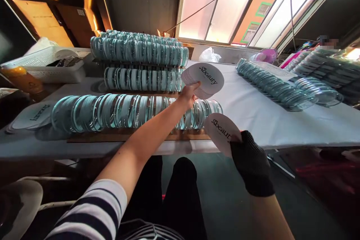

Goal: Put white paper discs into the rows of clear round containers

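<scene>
My left hand [189,93] is closed on a stack of round white cards [204,79] printed "Sbeauty", held above the near row of clear round cases [112,111]. My right hand [249,159], in a black glove, pinches a single round white card [221,131] of the same print just off the table's front edge. Behind the near row lie two more rows of cases [142,79], the far one [137,50] piled higher.
The white-covered table [253,108] carries more rows of cases at the right [274,86]. A white basket [47,65] and a yellow bottle [21,78] sit at left, with another card pile [32,117]. Cardboard boxes [42,18] stand behind. My knees are under the edge.
</scene>
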Demonstrator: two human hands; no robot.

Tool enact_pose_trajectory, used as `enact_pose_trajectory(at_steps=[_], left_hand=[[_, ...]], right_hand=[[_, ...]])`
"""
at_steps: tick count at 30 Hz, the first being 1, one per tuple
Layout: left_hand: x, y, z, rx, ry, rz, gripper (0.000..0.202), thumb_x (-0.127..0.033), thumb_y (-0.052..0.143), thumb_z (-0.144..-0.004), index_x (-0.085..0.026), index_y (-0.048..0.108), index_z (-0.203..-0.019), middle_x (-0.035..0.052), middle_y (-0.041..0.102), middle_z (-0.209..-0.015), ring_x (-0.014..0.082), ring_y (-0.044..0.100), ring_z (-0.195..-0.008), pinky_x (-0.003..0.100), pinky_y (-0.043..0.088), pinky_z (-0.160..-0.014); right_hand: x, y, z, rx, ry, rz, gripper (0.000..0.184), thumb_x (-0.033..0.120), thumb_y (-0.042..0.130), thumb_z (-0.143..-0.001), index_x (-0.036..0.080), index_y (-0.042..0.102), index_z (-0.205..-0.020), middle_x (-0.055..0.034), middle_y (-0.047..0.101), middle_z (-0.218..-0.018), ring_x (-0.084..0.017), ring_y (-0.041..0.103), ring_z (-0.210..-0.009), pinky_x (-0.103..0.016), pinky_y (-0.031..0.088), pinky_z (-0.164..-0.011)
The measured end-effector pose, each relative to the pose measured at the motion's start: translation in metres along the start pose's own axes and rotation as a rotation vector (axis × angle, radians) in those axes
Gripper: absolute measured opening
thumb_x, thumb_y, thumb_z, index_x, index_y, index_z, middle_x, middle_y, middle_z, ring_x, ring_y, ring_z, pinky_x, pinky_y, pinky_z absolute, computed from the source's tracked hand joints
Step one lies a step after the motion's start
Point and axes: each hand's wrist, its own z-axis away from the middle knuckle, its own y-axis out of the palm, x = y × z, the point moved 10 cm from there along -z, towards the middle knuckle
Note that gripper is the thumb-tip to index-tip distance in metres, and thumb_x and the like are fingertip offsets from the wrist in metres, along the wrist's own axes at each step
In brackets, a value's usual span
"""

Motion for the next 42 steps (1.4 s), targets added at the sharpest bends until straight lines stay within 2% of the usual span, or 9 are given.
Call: enact_pose_trajectory(at_steps=[4, 9, 17, 21, 24, 32, 35, 39, 42], left_hand=[[0.018, -0.014, -0.007, -0.060, -0.079, 0.033, 0.016, -0.010, 0.065, -0.083, -0.012, 0.069, -0.098, 0.0112, 0.075, -0.103, 0.0252, 0.068, -0.111, 0.048, 0.049, -0.105], [0.019, -0.020, -0.006, -0.062, -0.069, 0.091, 0.009, -0.008, 0.063, -0.084, -0.011, 0.069, -0.090, 0.0078, 0.075, -0.090, 0.0231, 0.068, -0.109, 0.043, 0.051, -0.104], [0.019, -0.022, -0.002, -0.114, -0.069, 0.048, 0.018, -0.008, 0.063, -0.085, -0.012, 0.071, -0.102, 0.0082, 0.075, -0.104, 0.0222, 0.066, -0.116, 0.039, 0.050, -0.106], [0.018, -0.023, -0.001, -0.129, -0.054, 0.045, 0.022, -0.007, 0.063, -0.086, -0.012, 0.070, -0.106, 0.0095, 0.074, -0.113, 0.0227, 0.064, -0.120, 0.039, 0.049, -0.108], [0.020, -0.023, -0.002, -0.121, -0.064, 0.035, 0.024, -0.008, 0.065, -0.084, -0.013, 0.071, -0.107, 0.0106, 0.072, -0.117, 0.0239, 0.063, -0.121, 0.041, 0.048, -0.109], [0.021, -0.024, -0.004, -0.112, -0.072, 0.091, 0.028, -0.008, 0.065, -0.084, -0.014, 0.070, -0.111, 0.0088, 0.074, -0.114, 0.0242, 0.065, -0.118, 0.043, 0.049, -0.107], [0.021, -0.026, -0.003, -0.126, -0.056, 0.097, 0.025, -0.006, 0.067, -0.082, -0.014, 0.071, -0.106, 0.0085, 0.074, -0.112, 0.0249, 0.066, -0.117, 0.043, 0.049, -0.107], [0.020, -0.028, -0.003, -0.153, -0.034, 0.085, 0.026, -0.006, 0.068, -0.081, -0.015, 0.071, -0.106, 0.0067, 0.075, -0.108, 0.0233, 0.067, -0.114, 0.042, 0.050, -0.105], [0.019, -0.026, -0.005, -0.155, -0.021, 0.076, 0.029, -0.006, 0.067, -0.081, -0.015, 0.070, -0.109, 0.0079, 0.074, -0.111, 0.0238, 0.068, -0.113, 0.043, 0.051, -0.103]], right_hand=[[0.041, 0.031, -0.025, 0.050, -0.042, 0.170, 0.029, 0.036, 0.040, -0.098, 0.016, 0.058, -0.110, -0.0051, 0.057, -0.065, -0.015, 0.043, -0.051, -0.026, 0.019, -0.052], [0.074, 0.062, -0.060, 0.173, -0.109, 0.189, 0.038, 0.040, 0.036, -0.100, 0.021, 0.052, -0.129, -0.0088, 0.066, -0.077, -0.021, 0.059, -0.060, -0.028, 0.023, -0.054], [0.060, 0.068, -0.063, 0.094, -0.178, -0.095, 0.022, 0.027, 0.041, -0.094, 0.017, 0.061, -0.097, -0.0083, 0.070, -0.084, -0.017, 0.060, -0.065, -0.026, 0.030, -0.058], [0.056, 0.066, -0.067, 0.059, -0.191, -0.307, 0.037, 0.044, 0.034, -0.097, 0.019, 0.061, -0.093, -0.0075, 0.069, -0.080, -0.017, 0.060, -0.063, -0.026, 0.036, -0.059], [0.051, 0.067, -0.069, 0.055, -0.183, -0.296, 0.035, 0.049, 0.041, -0.092, 0.019, 0.059, -0.088, -0.0067, 0.068, -0.076, -0.017, 0.059, -0.059, -0.026, 0.036, -0.056], [0.067, 0.097, -0.076, 0.151, -0.157, -0.067, 0.016, 0.023, 0.049, -0.088, 0.016, 0.063, -0.092, -0.0081, 0.068, -0.078, -0.016, 0.058, -0.063, -0.025, 0.030, -0.055], [0.061, 0.112, -0.068, 0.310, -0.095, -0.296, 0.016, 0.025, 0.050, -0.087, 0.017, 0.063, -0.088, -0.0074, 0.065, -0.072, -0.014, 0.053, -0.055, -0.025, 0.028, -0.051], [0.060, 0.143, -0.039, 0.726, 0.005, -0.928, 0.049, 0.046, 0.052, -0.084, 0.016, 0.055, -0.123, 0.0048, 0.050, -0.052, -0.012, 0.042, -0.040, -0.023, 0.031, -0.042], [0.056, 0.142, -0.041, 0.753, 0.035, -1.060, 0.057, 0.058, 0.058, -0.079, 0.013, 0.061, -0.115, 0.0080, 0.040, -0.045, -0.010, 0.035, -0.036, -0.021, 0.027, -0.038]])
